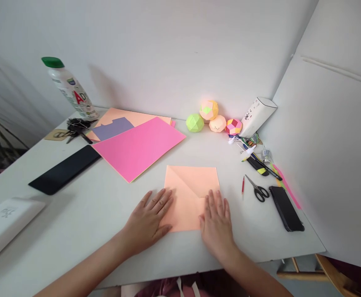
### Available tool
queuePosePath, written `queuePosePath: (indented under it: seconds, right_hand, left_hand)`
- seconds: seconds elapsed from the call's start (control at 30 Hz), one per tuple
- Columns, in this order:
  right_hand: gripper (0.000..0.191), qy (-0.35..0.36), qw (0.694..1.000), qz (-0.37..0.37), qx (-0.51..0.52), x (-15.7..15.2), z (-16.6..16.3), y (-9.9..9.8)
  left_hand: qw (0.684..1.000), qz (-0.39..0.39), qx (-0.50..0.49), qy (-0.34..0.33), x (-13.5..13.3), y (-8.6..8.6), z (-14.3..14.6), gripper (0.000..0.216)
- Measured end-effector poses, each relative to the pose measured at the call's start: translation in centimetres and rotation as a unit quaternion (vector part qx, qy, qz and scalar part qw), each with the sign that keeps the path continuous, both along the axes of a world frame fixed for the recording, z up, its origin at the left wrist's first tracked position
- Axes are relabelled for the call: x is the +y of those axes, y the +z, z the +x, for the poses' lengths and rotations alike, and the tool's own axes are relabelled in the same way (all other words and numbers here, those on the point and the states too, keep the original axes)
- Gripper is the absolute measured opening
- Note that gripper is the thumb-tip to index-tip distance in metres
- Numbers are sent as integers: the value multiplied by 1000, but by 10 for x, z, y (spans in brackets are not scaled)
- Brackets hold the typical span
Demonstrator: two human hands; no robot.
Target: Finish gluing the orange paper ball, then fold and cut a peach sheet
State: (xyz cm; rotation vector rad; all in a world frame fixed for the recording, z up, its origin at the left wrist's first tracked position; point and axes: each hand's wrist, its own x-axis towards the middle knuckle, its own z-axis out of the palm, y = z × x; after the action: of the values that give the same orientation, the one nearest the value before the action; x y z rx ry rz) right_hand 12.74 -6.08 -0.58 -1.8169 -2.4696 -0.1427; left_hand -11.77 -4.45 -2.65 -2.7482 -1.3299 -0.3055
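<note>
**Peach paper (190, 194) held flat, folding partly done**

The sheet is laid near the front edge of the white worktop (106, 214), thin and matte. Diagonal creases are set, forming an envelope-like flap across its upper part; the lower part is judged as yet unfolded. Its left edge is pressed by the left hand (148, 220), its lower right corner by the right hand (217, 222). No grip is closed: both palms lie flat, fingers extended.

Left hand (146, 223) and right hand (217, 225) hide peach paper's (188, 194) lower corners
</note>
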Motion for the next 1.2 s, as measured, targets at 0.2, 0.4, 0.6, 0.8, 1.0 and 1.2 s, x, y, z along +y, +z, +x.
queuePosePath:
  seconds: [0.2, 0.4, 0.6, 0.8, 1.0, 1.2]
  right_hand:
    - [58, 92, 994, -60, 24, 0, -67, 7]
    - [55, 51, 997, -57, -18, -3, -6, 2]
    - [51, -59, 996, 53, -46, -9, 95, -3]
    - [41, 265, 962, 32, 64, 2, 40, 20]
    - [30, 389, 921, -17, 9, 8, -25, 23]
    - [38, 393, 919, -27, -29, 12, -28, 23]
  left_hand:
    - [1000, 3, -15, 6, -1, -1, 1, 67]
    - [1000, -5, -21, -8, 1, -1, -1, 68]
    - [995, -102, -6, -5, 3, 5, -5, 69]
    - [974, -223, 28, -17, 15, 17, -9, 76]
    - [966, -251, 44, 29, 25, 50, 5, 77]
    - [961, -245, 110, 62, 37, 63, 27, 84]
